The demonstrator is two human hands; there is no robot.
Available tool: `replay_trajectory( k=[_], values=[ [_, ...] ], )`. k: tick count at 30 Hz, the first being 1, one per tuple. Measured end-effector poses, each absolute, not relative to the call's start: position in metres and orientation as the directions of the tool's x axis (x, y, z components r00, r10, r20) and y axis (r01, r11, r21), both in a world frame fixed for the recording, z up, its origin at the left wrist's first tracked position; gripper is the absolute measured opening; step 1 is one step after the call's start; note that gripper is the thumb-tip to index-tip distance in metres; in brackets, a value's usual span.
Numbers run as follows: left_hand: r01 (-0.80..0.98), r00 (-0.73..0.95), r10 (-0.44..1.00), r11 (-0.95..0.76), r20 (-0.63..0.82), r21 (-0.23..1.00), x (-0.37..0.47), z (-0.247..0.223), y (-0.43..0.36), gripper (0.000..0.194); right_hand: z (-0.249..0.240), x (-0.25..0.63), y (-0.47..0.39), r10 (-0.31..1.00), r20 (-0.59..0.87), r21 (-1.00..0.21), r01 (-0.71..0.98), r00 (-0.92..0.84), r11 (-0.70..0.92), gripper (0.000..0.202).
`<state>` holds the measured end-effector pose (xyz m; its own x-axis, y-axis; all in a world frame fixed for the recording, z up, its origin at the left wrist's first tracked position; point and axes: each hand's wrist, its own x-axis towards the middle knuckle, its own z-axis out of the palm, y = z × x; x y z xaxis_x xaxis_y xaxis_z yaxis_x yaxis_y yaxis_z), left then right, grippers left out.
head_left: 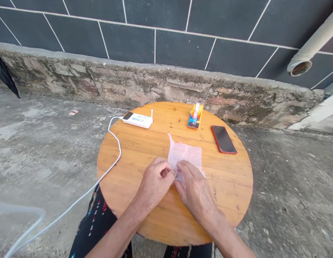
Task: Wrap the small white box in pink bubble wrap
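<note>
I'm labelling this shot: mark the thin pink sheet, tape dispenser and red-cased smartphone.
Thin pink sheet point(186, 152), head view: its flat far half.
Tape dispenser point(195, 114), head view: its tape roll.
Red-cased smartphone point(224, 139), head view: its dark screen.

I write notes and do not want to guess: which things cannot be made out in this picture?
Head view: whether the left hand and right hand grip anything, hidden by their fingers.
Head view: near edge of the pink sheet, partly covered by hands.
Head view: print on the white device, too small.
Head view: rest of the black object, cut by left edge.
Head view: far end of the white cable, cut off at lower left.
</note>
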<state>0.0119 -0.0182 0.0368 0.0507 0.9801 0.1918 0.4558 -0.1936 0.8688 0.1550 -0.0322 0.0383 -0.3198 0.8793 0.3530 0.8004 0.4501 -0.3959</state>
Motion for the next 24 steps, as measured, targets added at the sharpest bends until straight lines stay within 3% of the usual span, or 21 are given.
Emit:
replay_trajectory(
  k=[5, 14, 21, 24],
  values=[
    [0.489, 0.135, 0.967, -0.256, 0.217, 0.834, 0.015, 0.040, -0.017, 0.017, 0.033, 0.158, -0.033, 0.900, 0.350, -0.464, 0.786, -0.262, 0.409, 0.056],
    [0.585, 0.232, 0.950, -0.309, 0.210, 0.750, 0.019, 0.049, -0.013, 0.018, 0.033, 0.166, -0.032, 0.904, 0.323, -0.460, 0.789, -0.280, 0.409, 0.057],
    [0.546, 0.233, 0.961, -0.258, 0.152, 0.797, 0.012, 0.046, -0.009, 0.017, 0.033, 0.160, -0.032, 0.906, 0.301, -0.445, 0.796, -0.299, 0.410, 0.062],
    [0.506, 0.309, 0.943, -0.275, 0.126, 0.817, 0.004, 0.047, -0.009, 0.017, 0.035, 0.164, -0.033, 0.901, 0.286, -0.455, 0.781, -0.326, 0.427, 0.065]
  ],
)
